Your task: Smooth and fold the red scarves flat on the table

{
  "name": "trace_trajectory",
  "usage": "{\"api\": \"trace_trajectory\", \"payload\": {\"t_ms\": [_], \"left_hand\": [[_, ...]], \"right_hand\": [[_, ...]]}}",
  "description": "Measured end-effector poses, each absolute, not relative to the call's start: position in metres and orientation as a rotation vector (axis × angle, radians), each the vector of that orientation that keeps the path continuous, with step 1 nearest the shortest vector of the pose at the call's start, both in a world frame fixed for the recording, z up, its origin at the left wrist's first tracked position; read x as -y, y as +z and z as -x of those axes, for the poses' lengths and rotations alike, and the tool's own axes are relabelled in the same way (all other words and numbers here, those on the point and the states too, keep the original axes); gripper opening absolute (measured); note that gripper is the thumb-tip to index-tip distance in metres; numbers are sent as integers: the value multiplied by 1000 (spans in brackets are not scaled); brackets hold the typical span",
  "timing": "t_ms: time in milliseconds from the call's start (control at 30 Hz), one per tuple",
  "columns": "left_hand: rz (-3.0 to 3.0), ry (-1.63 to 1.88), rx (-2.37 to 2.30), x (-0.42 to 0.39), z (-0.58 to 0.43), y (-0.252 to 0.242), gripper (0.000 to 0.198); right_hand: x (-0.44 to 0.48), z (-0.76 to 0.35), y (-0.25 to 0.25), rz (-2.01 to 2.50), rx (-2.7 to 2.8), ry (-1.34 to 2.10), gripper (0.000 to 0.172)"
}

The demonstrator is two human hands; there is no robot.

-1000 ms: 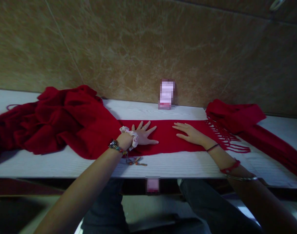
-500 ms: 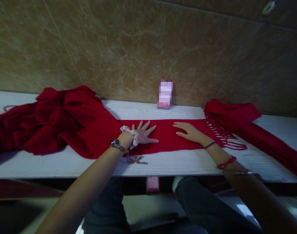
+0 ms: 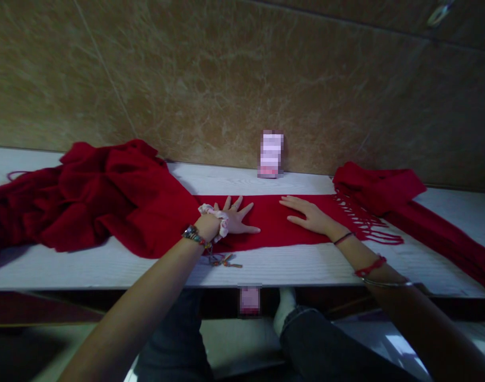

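A red scarf point(image 3: 266, 220) with a fringed right end lies spread flat on a white wood-grain bench top. My left hand point(image 3: 238, 217) rests on its middle, fingers fanned out and palm down. To the right, my right hand point(image 3: 306, 215) lies flat on the same strip, its fingers stretched toward the left. Neither hand grips the cloth. Towards the left the scarf runs into a large crumpled heap of red cloth point(image 3: 118, 196); I cannot tell where the flat part ends under its folds.
Another folded red cloth point(image 3: 381, 185) lies at the right, its long tail reaching the right edge. The white bench top point(image 3: 266, 270) ends in a front edge above my legs. A brown marbled wall point(image 3: 210, 85) rises behind, with a blurred-out pinkish item point(image 3: 271, 154) against it.
My right hand has slid very slightly left over the scarf. My left hand stays nearly in place. Below the bench, the leg on the right has shifted, showing more of the foot.
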State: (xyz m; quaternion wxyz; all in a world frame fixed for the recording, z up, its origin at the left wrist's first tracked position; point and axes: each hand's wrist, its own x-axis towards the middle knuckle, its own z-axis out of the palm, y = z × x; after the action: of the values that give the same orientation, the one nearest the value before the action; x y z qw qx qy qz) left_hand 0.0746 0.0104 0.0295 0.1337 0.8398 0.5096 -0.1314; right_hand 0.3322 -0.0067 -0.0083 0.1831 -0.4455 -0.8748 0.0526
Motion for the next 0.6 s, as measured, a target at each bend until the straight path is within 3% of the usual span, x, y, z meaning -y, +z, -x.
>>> {"api": "trace_trajectory", "payload": {"t_ms": [300,600], "left_hand": [[-2462,-325,-1448,-21,-69,17,100],[-2489,-138,-1409,-21,-65,18,92]], "right_hand": [[3,-331,-11,1294,2493,174,46],[4,-332,-11,1322,2481,121,46]]}}
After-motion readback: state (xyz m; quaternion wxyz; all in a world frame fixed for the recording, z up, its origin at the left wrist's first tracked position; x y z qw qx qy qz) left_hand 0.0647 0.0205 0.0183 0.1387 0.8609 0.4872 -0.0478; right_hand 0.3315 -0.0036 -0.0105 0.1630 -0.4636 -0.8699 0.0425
